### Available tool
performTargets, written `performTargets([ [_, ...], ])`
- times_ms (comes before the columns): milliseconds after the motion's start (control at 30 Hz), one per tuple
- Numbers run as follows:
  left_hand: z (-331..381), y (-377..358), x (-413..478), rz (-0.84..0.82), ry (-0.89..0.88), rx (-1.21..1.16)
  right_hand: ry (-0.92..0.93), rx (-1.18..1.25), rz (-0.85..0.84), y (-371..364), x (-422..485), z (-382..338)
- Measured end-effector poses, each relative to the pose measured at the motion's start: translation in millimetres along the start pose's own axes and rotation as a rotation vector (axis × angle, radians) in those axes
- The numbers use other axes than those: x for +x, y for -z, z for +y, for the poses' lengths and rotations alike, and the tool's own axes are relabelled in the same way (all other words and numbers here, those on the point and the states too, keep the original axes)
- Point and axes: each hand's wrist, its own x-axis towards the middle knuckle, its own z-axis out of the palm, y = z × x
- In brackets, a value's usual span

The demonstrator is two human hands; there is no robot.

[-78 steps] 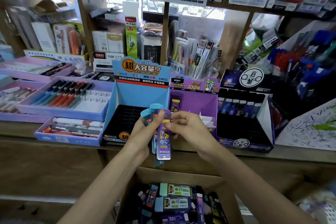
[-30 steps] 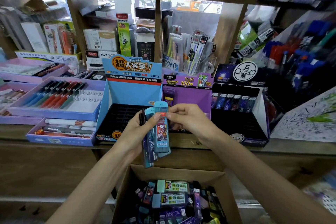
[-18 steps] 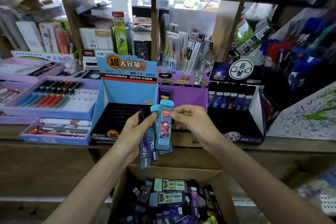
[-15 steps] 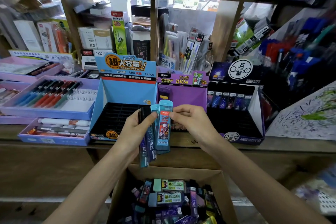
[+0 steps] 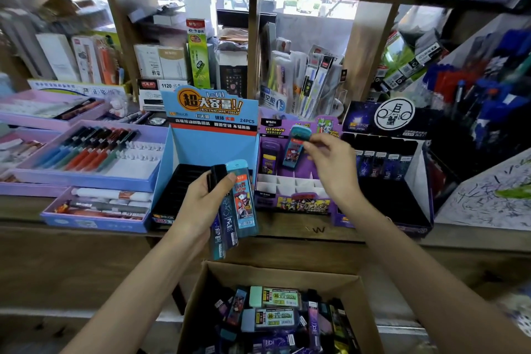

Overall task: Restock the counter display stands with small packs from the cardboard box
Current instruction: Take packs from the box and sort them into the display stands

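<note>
My left hand (image 5: 205, 204) grips a fan of several slim packs (image 5: 240, 204) in front of the blue display stand (image 5: 214, 149), thumb across a teal-capped one. My right hand (image 5: 330, 164) pinches a single teal-capped pack (image 5: 296, 148) by its top, held above the white slots of the purple display stand (image 5: 293, 198). One purple pack (image 5: 268, 156) stands in that stand's back row. The open cardboard box (image 5: 287, 274) below the counter holds many mixed packs.
A dark stand (image 5: 385, 178) with a row of dark blue packs sits to the right of the purple one. Lilac pen trays (image 5: 86, 178) lie on the counter at left. Crowded shelves rise behind, and pen racks fill the right side.
My right hand has pulled one teal-capped pack out of the fan and carried it up and right over the purple stand. The left hand keeps the rest roughly in place.
</note>
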Motion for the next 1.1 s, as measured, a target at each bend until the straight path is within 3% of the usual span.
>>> performTargets([
  [300, -2, 1, 1, -0.049, -0.003, 0.003, -0.048, -0.205, -0.098, -18, 1, 17],
  [467, -4, -9, 3, -0.047, -0.003, -0.005, 0.05, -0.529, -0.069, -8, -4, 6],
  [567, -2, -15, 4, -0.061, 0.01, -0.009, 0.102, -0.315, -0.081, 5, -25, -8],
  [667, 0, -25, 4, -0.104, 0.0, -0.012, -0.019, 0.012, -0.313, 6, -45, -24],
  [733, 2, -31, 3, -0.134, -0.006, -0.017, -0.111, 0.09, -0.414, 0, -51, -27],
  [900, 3, -33, 2, -0.145, 0.016, 0.004, -0.2, 0.194, -0.447, 2, -50, -30],
  [967, 3, -31, 3, -0.121, 0.009, -0.001, -0.18, 0.235, -0.396, 11, -42, -30],
  [1100, 7, -22, 4, -0.109, -0.004, -0.021, -0.11, 0.248, -0.11, 25, -14, -27],
])
